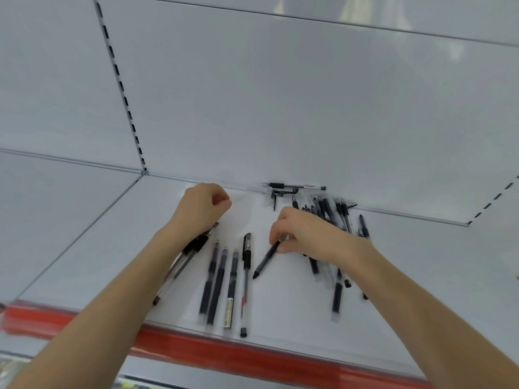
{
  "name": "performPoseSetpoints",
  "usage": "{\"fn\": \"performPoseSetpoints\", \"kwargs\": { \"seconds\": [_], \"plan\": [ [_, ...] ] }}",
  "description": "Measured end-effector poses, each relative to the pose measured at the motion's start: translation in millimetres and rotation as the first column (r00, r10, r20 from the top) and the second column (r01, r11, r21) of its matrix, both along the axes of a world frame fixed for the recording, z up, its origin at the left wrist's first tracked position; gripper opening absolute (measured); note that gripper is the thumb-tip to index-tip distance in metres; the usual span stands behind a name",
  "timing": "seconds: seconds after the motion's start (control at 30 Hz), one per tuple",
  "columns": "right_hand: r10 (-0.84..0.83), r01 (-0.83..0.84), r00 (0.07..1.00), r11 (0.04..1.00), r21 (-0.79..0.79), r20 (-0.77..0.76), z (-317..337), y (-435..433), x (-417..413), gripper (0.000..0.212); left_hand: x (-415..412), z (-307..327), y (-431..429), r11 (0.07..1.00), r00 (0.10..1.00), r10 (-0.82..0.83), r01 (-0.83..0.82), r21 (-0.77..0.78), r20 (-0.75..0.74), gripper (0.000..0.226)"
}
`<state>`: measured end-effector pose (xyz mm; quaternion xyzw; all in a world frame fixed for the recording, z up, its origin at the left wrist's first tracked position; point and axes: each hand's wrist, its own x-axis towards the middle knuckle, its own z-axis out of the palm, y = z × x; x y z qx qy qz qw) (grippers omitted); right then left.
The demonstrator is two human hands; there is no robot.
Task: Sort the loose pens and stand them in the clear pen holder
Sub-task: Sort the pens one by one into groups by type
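Four pens (217,286) are lying side by side, labels unreadable — right hand (306,234) is pinching another pen (266,258), left hand (200,210) curling empty.

White shelf (280,304) with red front strip (196,342)
Four pens (219,282) side by side — a heap (325,209) to their right.

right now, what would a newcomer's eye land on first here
Two arms reach onto a white shelf: the right hand pinches a black pen at centre, the left hand is curled to its left. Four pens lie in a neat row near the red front edge, against a jumbled pile at back right.
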<state>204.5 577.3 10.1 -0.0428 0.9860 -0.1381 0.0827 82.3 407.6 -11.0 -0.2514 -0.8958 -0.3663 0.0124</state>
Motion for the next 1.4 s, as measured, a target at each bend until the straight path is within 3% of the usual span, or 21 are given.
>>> {"fn": "performPoseSetpoints", "kwargs": {
  "seconds": [0.27, 0.37, 0.5, 0.6, 0.7, 0.8, 0.87, 0.97, 1.03, 1.23, 1.4],
  "plan": [
    [0.098, -0.089, 0.994, 0.987, 0.132, -0.058, -4, 0, 12, 0.024, -32, -1, 28, 0.991, 1.000, -0.025, 0.024, -0.130, -0.008, 0.025],
    [0.114, -0.102, 0.990, 0.985, 0.138, -0.086, -7, 0, 16, 0.024, -34, -5, 35, 0.975, 0.998, -0.055, 0.049, -0.217, -0.019, 0.025],
    [0.120, -0.099, 0.980, 0.986, 0.135, -0.156, -9, 3, 21, 0.022, -34, -6, 38, 0.971, 0.996, -0.087, 0.079, -0.224, -0.024, 0.021],
    [0.140, -0.104, 0.971, 0.978, 0.183, -0.192, -12, 4, 22, 0.024, -31, -3, 35, 0.993, 0.995, -0.090, 0.093, -0.073, 0.043, 0.018],
    [0.157, -0.114, 0.967, 0.970, 0.215, -0.198, -17, 5, 24, 0.028, -19, 5, 28, 0.966, 0.952, -0.170, 0.109, 0.234, 0.256, 0.011],
    [0.095, -0.088, 0.959, 0.995, 0.041, -0.267, -17, 8, 27, 0.022, -6, 16, 19, 0.888, 0.884, -0.274, 0.081, 0.453, 0.380, 0.005],
    [-0.078, 0.014, 0.936, 0.983, -0.184, -0.342, -11, 8, 29, 0.012, 2, 23, 13, 0.839, 0.856, -0.317, 0.053, 0.541, 0.409, 0.004],
    [-0.361, 0.112, 0.860, 0.823, -0.557, -0.361, 2, 5, 33, 0.018, 15, 33, 4, 0.781, 0.841, -0.370, 0.051, 0.622, 0.395, 0.007],
    [-0.437, 0.108, 0.838, 0.719, -0.687, -0.326, 9, 0, 36, 0.017, 24, 38, 0, 0.763, 0.842, -0.399, 0.084, 0.641, 0.364, 0.012],
    [-0.474, 0.099, 0.766, 0.754, -0.649, -0.434, 24, -11, 50, 0.013, 45, 54, -3, 0.707, 0.829, -0.441, 0.086, 0.702, 0.343, 0.014],
    [-0.499, 0.087, 0.746, 0.729, -0.679, -0.440, 27, -23, 66, 0.017, 54, 61, 1, 0.538, 0.720, -0.538, -0.106, 0.836, 0.438, 0.021]
  ]
}}
